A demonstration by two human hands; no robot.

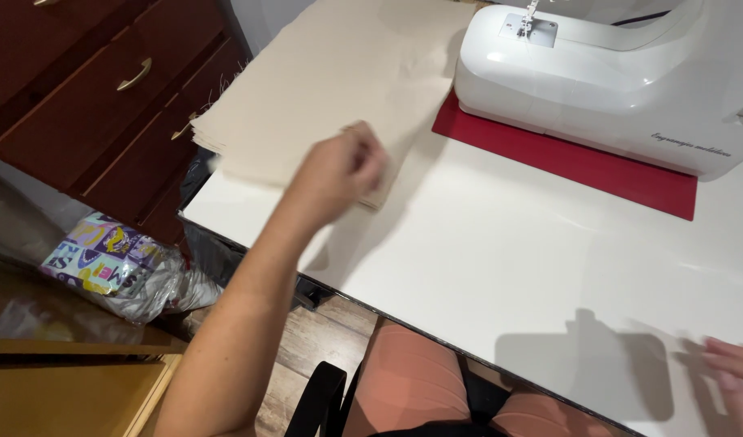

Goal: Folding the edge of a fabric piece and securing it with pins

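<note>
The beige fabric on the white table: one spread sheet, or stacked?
Stacked: the beige fabric shows several layered edges along its near-left side, lying flat; the left hand rests on its corner.

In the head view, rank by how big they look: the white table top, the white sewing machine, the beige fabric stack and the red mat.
1. White table top, largest.
2. White sewing machine and stack of beige fabric pieces: about alike, both cut by the frame's edge, so unranked.
3. Red mat: smallest showing, mostly hidden under the machine.
</note>
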